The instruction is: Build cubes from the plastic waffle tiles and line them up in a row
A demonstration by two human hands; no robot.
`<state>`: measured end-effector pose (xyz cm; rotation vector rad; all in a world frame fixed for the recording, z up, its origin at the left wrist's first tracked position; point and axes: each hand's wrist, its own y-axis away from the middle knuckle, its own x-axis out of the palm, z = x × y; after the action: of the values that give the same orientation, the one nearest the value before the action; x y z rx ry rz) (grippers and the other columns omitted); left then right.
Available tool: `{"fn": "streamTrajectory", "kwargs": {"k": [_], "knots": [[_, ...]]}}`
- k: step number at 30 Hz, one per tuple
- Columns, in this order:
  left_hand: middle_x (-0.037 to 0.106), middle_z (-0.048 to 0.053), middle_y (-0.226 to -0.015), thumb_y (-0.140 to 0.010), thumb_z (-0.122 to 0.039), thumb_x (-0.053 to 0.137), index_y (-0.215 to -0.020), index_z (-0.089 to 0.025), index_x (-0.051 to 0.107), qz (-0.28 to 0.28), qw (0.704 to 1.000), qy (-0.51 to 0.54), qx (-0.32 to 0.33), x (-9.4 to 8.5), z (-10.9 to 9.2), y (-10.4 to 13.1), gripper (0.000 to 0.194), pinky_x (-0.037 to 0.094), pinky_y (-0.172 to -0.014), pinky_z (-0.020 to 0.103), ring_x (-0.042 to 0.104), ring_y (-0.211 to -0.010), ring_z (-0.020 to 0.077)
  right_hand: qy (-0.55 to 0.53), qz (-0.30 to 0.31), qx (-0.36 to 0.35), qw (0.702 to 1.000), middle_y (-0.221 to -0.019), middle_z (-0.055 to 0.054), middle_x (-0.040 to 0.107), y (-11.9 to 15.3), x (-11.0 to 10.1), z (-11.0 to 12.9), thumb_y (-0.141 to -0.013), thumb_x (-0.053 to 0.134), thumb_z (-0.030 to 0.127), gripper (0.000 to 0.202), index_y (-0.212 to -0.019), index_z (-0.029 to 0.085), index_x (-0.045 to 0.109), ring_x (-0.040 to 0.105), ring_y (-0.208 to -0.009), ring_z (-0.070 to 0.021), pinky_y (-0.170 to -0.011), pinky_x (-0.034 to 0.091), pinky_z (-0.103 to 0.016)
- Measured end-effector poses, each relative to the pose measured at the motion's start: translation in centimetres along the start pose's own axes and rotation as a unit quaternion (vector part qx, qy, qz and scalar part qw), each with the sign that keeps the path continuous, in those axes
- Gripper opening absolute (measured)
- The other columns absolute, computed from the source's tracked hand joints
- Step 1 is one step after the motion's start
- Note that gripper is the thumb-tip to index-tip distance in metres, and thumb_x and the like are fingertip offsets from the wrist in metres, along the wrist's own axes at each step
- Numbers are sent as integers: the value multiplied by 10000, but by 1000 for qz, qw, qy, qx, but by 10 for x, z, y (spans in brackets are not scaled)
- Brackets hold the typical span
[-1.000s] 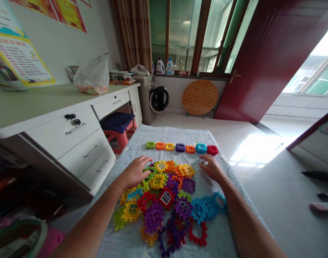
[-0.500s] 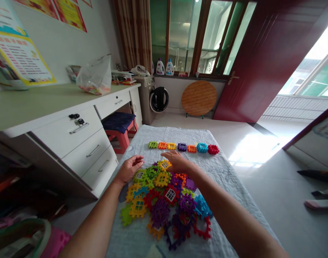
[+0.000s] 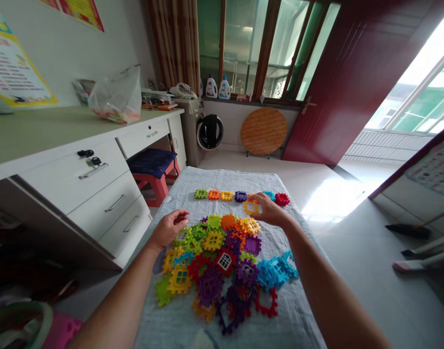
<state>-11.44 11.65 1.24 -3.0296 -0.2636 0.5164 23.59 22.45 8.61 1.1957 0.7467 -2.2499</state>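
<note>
On the cloth-covered table, interlocking plastic building pieces lie in a heap point(image 3: 210, 240), many with toothed edges and some with window grids. My right hand point(image 3: 269, 209) is closed on a yellow square frame piece point(image 3: 251, 207), pinching its right side between thumb and fingers, just short of the row. My left hand point(image 3: 170, 228) rests at the heap's left edge, loosely curled with thumb and fingers apart and nothing visible in it. Beyond the heap runs a row of pieces: green point(image 3: 201, 194), orange point(image 3: 214, 194), yellow point(image 3: 227, 195), purple point(image 3: 241, 196), blue, and red point(image 3: 282, 199). My right hand partly hides the row.
Blue pieces point(image 3: 280, 269) spread at the heap's right side. To the left stands a white desk point(image 3: 94, 177) with a plastic bag point(image 3: 118, 99) on top, and a stool point(image 3: 152, 165) beside it. A round wooden board point(image 3: 264, 131) leans against the far wall.
My right hand has moved right from the heap's top, now holding the yellow frame piece near the row. The heap's top looks rearranged, with blue pieces spread right. My left hand stays near the heap.
</note>
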Motion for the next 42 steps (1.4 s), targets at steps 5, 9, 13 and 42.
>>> {"fn": "streamTrajectory", "kwargs": {"k": [5, 9, 13, 42], "knots": [[683, 84, -904, -695, -450, 660, -1039, -132, 622, -1, 1000, -20, 5, 2, -1, 0, 470, 517, -813, 351, 642, -872, 220, 16, 84, -5, 996, -1161, -77, 517, 29, 3, -6, -661, 662, 131, 526, -1169, 230, 566, 481, -1109, -239, -986, 389, -410], [692, 82, -891, -683, -465, 661, -1028, -135, 631, -7, 1000, -27, 4, 2, -4, 2, 478, 521, -805, 348, 649, -868, 222, 21, 97, 13, 995, -1148, -88, 511, 40, 12, -10, -661, 670, 138, 537, -1183, 206, 563, 488, -1065, -232, -977, 397, -395], [696, 87, -897, -678, -471, 663, -1030, -137, 634, -8, 1000, -30, 3, 2, -4, 2, 486, 523, -819, 369, 650, -875, 231, 25, 101, 22, 994, -1121, -91, 527, 43, 19, -15, -672, 691, 181, 489, -1149, 204, 586, 509, -1029, -233, -968, 397, -409], [699, 70, -884, -692, -451, 633, -1024, -155, 637, -6, 997, -73, 9, 3, -9, 3, 445, 515, -786, 347, 651, -855, 223, 13, 107, -2, 994, -1201, -90, 508, 37, 21, -21, -674, 750, 286, 615, -1242, 234, 522, 473, -1105, -250, -983, 383, -422]]}}
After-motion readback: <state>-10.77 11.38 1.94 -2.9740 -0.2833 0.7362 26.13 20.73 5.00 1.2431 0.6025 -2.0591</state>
